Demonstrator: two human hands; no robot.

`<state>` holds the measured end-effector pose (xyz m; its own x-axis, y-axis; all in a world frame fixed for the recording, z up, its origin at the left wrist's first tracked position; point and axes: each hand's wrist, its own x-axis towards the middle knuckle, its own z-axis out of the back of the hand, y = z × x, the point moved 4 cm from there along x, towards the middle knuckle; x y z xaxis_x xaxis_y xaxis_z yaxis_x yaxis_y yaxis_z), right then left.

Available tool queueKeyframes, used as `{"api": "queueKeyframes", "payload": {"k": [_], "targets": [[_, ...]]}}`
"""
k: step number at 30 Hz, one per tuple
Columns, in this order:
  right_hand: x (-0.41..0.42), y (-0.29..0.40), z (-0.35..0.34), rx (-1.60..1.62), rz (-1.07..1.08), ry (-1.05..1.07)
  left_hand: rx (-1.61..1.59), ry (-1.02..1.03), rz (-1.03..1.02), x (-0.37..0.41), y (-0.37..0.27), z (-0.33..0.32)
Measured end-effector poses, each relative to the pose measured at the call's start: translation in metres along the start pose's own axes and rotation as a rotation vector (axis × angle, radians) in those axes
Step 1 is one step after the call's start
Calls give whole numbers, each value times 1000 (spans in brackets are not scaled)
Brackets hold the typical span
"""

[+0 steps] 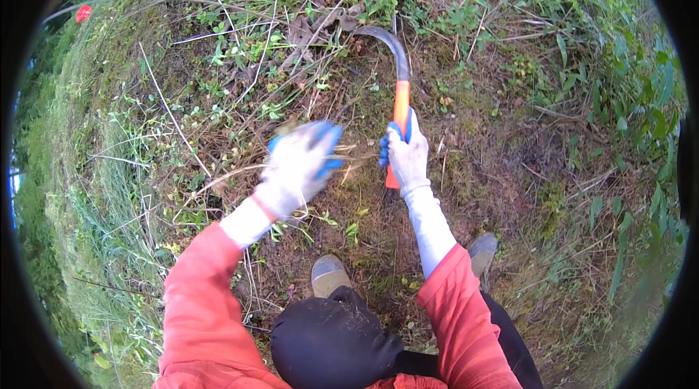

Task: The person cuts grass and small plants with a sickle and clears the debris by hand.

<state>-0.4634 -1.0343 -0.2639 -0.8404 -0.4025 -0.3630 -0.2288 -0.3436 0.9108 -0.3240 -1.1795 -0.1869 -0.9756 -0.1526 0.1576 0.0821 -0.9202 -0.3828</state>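
My right hand (410,155), in a white and blue work glove, grips the orange handle (402,97) of a sickle. Its curved metal blade (394,46) points away from me and hooks to the left over the ground. Left of it, my left hand (297,165), in a matching glove, is blurred. Dry stalks (349,158) stick out on both sides of this hand, and its fingers look closed around them. A longer stem (229,175) trails to the left from under the wrist.
Low weeds and dry stems (169,108) cover the ground ahead and left. Taller grass (109,181) rises at left, and leafy plants (658,83) at right. A red object (83,13) shows at upper left. My boots (329,274) stand on mossy soil.
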Motion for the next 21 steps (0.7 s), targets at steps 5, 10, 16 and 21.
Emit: {"api": "queueKeyframes", "payload": {"k": [5, 10, 16, 21], "targets": [[-7, -5, -35, 16, -119, 223, 579, -46, 192, 125, 89, -83], [-29, 10, -9, -342, 282, 87, 104, 262, 699, 116, 153, -125], [5, 9, 4, -496, 257, 97, 23, 172, 637, 109, 164, -123], [-15, 26, 8, -526, 437, 92, 85, 131, 555, 104, 154, -114]]}}
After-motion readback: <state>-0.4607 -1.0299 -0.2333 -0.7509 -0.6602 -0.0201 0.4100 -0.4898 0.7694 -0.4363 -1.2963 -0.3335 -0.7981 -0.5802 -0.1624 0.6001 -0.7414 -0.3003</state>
